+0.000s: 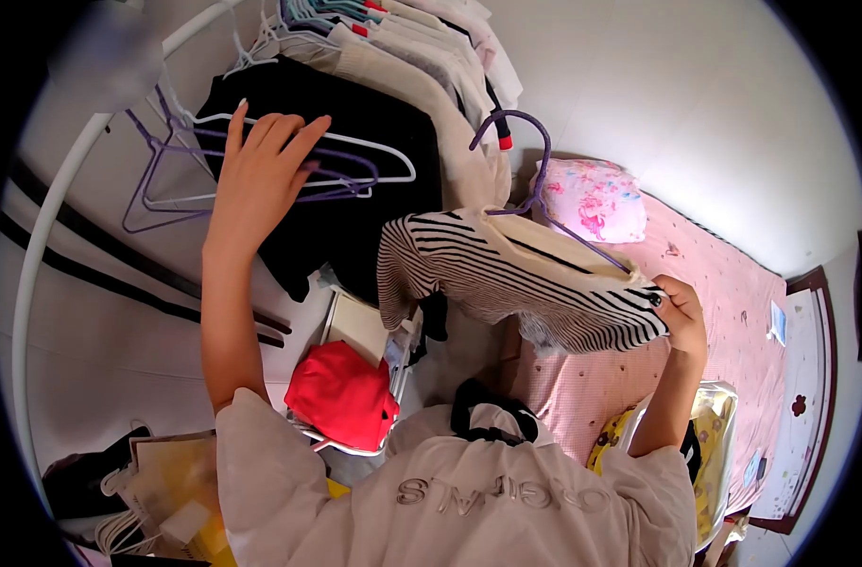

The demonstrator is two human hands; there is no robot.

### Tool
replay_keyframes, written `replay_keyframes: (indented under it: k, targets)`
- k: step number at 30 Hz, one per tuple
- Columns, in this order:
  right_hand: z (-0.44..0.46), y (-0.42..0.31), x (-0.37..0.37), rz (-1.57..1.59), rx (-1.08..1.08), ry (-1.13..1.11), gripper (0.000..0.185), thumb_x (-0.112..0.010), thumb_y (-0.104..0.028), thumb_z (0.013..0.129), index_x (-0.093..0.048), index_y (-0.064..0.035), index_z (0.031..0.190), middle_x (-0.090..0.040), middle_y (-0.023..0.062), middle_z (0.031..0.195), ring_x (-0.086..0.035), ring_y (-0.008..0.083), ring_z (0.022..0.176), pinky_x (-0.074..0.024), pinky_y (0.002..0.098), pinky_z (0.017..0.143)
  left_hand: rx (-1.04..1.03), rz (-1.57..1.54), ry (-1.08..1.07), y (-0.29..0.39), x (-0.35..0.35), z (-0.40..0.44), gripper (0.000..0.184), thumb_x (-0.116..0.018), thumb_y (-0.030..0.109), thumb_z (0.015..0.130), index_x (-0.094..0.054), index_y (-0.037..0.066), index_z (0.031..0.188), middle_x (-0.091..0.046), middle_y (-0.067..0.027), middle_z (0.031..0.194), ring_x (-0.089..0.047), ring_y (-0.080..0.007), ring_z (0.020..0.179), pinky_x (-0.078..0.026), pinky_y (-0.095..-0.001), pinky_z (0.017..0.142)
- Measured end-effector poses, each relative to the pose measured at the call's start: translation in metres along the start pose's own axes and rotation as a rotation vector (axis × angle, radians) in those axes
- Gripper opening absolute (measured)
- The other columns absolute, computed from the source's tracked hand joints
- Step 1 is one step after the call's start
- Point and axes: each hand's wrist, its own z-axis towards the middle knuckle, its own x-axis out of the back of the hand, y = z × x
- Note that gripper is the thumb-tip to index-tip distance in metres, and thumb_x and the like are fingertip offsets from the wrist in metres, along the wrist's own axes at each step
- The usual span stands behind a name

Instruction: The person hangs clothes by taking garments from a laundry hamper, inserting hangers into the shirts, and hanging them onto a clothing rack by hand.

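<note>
A black-and-cream striped knit top (535, 283) hangs on a purple hanger (544, 180), its hook pointing up. My right hand (682, 317) is closed on the top's right shoulder, by the hanger's end. My left hand (268, 156) reaches up to the rack with its fingers spread, over bare white hangers (384, 149) and purple hangers (152, 180). It appears to touch them; the palm side is hidden. Behind those fingers hangs a black garment (355, 227).
Several pale garments (403, 85) hang along the white rack (39, 246). Below them sit a red cloth item (341, 397) and boxes. To the right is a bed with a pink cover (592, 378) and a floral pillow (596, 200). A yellow-patterned bag (715, 425) stands near my right arm.
</note>
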Motion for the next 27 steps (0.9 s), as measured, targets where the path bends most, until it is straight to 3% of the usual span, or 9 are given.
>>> replay_keyframes:
  k: [2,3,7,13,16,18,20,27]
  targets:
    - [-0.001,-0.006,-0.002,0.015,-0.002,0.009,0.027,-0.055,-0.024,0.085,-0.055,0.0026,0.081,-0.053,-0.0017,0.068,-0.045,0.0048,0.061,-0.0357,0.0187,0.053,-0.042,-0.008,0.076,-0.004,-0.003,-0.005,0.046,-0.066,0.009,0.066,-0.054,0.012,0.111,-0.052,-0.0052,0.096,-0.051,-0.0223,0.093,-0.028,-0.0450,0.099]
    - [-0.002,-0.009,-0.002,0.034,-0.016,0.009,0.028,-0.056,-0.024,0.084,-0.055,0.0035,0.082,-0.055,-0.0001,0.070,-0.048,0.0056,0.061,-0.0376,0.0187,0.054,-0.069,-0.034,0.210,-0.003,-0.005,-0.006,0.035,-0.066,0.007,0.063,-0.059,0.010,0.097,-0.052,-0.0045,0.084,-0.052,-0.0206,0.083,-0.037,-0.0423,0.090]
    - [0.001,-0.026,-0.011,0.057,-0.033,0.041,0.027,-0.057,-0.023,0.083,-0.057,0.0038,0.084,-0.059,0.0023,0.072,-0.051,0.0067,0.062,-0.0400,0.0188,0.056,-0.186,-0.056,0.387,-0.006,0.009,-0.026,0.035,-0.066,0.012,0.056,-0.060,0.008,0.090,-0.050,-0.0072,0.076,-0.052,-0.0241,0.072,-0.044,-0.0389,0.071]
    - [0.024,-0.055,-0.034,0.094,0.014,-0.039,0.029,-0.059,-0.027,0.082,-0.055,0.0011,0.076,-0.053,-0.0013,0.066,-0.045,0.0052,0.058,-0.0356,0.0185,0.051,-0.169,-0.061,0.373,-0.002,0.038,-0.055,0.038,-0.065,0.014,0.052,-0.061,0.006,0.089,-0.051,-0.0070,0.075,-0.053,-0.0238,0.071,-0.045,-0.0386,0.071]
    - [0.046,-0.074,-0.048,0.282,0.030,-0.054,0.025,-0.059,-0.021,0.080,-0.058,0.0041,0.085,-0.059,0.0027,0.074,-0.052,0.0088,0.065,-0.0414,0.0198,0.058,-0.155,-0.058,0.373,-0.001,0.046,-0.061,0.034,-0.064,0.019,0.056,-0.063,0.006,0.087,-0.053,-0.0064,0.074,-0.054,-0.0233,0.071,-0.046,-0.0392,0.071]
    - [0.066,-0.089,-0.068,0.266,0.068,0.099,0.026,-0.057,-0.015,0.080,-0.058,0.0061,0.096,-0.062,0.0065,0.082,-0.057,0.0123,0.073,-0.0442,0.0209,0.065,-0.153,-0.066,0.390,0.001,0.047,-0.062,0.032,-0.063,0.020,0.058,-0.063,0.006,0.086,-0.054,-0.0061,0.075,-0.054,-0.0227,0.071,-0.046,-0.0394,0.071]
    - [0.097,-0.103,-0.090,0.303,0.089,0.003,0.028,-0.053,-0.011,0.081,-0.057,0.0070,0.103,-0.063,0.0090,0.086,-0.059,0.0145,0.078,-0.0460,0.0227,0.070,-0.141,-0.067,0.403,-0.001,0.044,-0.064,0.030,-0.061,0.022,0.062,-0.064,0.006,0.087,-0.056,-0.0055,0.077,-0.056,-0.0215,0.074,-0.046,-0.0395,0.075]
    - [0.198,-0.138,-0.175,0.135,0.317,-0.088,0.024,-0.055,-0.015,0.083,-0.061,0.0026,0.097,-0.064,0.0059,0.086,-0.058,0.0114,0.075,-0.0463,0.0226,0.067,-0.096,-0.068,0.434,0.001,0.030,-0.064,0.030,-0.058,0.025,0.069,-0.063,0.009,0.093,-0.061,-0.0040,0.091,-0.059,-0.0203,0.088,-0.041,-0.0392,0.083]
